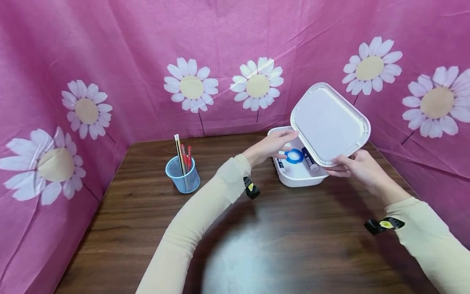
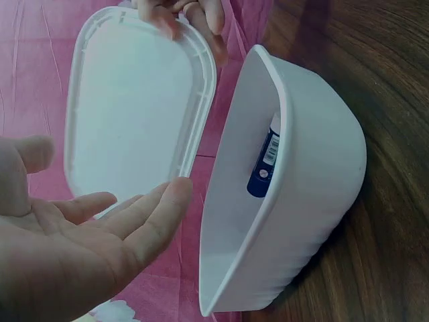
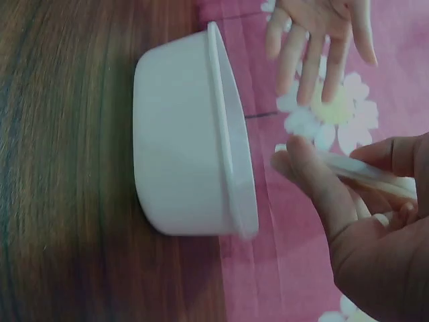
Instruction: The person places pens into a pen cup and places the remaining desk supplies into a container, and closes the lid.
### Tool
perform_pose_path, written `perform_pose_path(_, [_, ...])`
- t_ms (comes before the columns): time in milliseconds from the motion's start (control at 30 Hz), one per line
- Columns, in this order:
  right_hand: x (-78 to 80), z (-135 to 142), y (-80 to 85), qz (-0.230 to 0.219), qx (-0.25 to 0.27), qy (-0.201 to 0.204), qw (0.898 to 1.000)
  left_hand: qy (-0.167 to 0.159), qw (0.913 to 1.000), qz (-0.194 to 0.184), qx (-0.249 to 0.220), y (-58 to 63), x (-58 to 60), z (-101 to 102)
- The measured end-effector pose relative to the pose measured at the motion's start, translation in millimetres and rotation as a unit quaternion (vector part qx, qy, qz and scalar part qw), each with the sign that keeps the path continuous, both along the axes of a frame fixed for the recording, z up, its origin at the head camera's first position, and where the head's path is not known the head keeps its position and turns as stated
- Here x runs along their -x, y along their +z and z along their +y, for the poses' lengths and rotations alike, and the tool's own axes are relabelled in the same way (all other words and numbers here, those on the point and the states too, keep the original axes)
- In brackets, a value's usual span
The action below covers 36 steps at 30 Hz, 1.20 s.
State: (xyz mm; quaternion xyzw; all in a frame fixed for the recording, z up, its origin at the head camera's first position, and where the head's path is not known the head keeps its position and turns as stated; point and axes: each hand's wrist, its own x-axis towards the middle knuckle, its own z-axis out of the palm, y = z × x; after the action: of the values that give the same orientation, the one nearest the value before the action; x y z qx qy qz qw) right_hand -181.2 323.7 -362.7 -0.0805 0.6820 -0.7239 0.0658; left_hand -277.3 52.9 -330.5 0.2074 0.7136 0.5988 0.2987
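A white plastic lid (image 1: 327,122) is tilted up over a white box (image 1: 301,179) that stands uncovered on the table. My right hand (image 1: 354,165) pinches the lid by its near right corner, thumb on one face and fingers on the other. Over the box's left side reaches my left hand (image 1: 271,145), its fingers extended, fingertips right by the lid's edge. Inside the box lie a dark blue tube with a white barcode label (image 2: 267,161), a round blue-and-white item (image 1: 293,156) and another small blue-and-white piece (image 1: 281,164) against the left wall.
To the left stands a light blue mesh pen cup (image 1: 187,183) with pencils (image 1: 179,151) and red pens (image 1: 189,157). A pink flowered cloth (image 1: 227,41) hangs behind and beside the brown wooden table (image 1: 147,228).
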Motion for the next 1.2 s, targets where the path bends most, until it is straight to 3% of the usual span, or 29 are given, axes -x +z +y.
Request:
perform_pose_path(100, [0.1,-10,0.5,0.019,-0.074,-0.024,0.997,0.005,0.9998,-0.016,-0.007,-1.1,1.0,2])
perform_pose_path(167, [-0.4,-14,0.7,0.048,-0.164,-0.042,0.984,0.009,0.9994,-0.026,-0.019,-0.9,2.3,3])
perform_pose_path(233, [-1.1,-17,1.5,0.082,-0.261,-0.058,0.960,0.017,0.9983,-0.038,-0.041,-0.1,3.5,3])
perform_pose_path(333, [-1.4,-22,3.5,0.141,-0.374,-0.078,0.913,0.033,0.9953,-0.051,-0.075,2.8,5.2,3])
perform_pose_path(600, [3.6,-38,3.4,0.308,-0.488,-0.121,0.808,0.067,0.9842,-0.085,-0.141,12.4,6.6,7])
perform_pose_path(700, [4.2,-43,1.3,0.344,-0.505,-0.126,0.782,0.071,0.9827,-0.084,-0.149,12.3,6.4,6])
perform_pose_path(767, [3.8,-44,0.2,0.355,-0.512,-0.125,0.772,0.069,0.9817,-0.086,-0.155,10.7,6.8,5])
perform_pose_path(833, [3.4,-44,-1.0,0.358,-0.515,-0.121,0.770,0.063,0.9808,-0.089,-0.162,8.2,7.4,3])
perform_pose_path(1000, [2.4,-41,-2.9,0.358,-0.502,-0.100,0.781,0.048,0.9778,-0.082,-0.187,-1.9,10.2,-4])
perform_pose_path(1133, [3.3,-38,-6.0,0.354,-0.494,-0.060,0.792,0.059,0.9758,-0.066,-0.200,-13.4,13.4,-10])
perform_pose_path(1200, [4.0,-36,-8.9,0.360,-0.496,-0.043,0.789,0.071,0.9761,-0.056,-0.197,-19.8,15.1,-12])
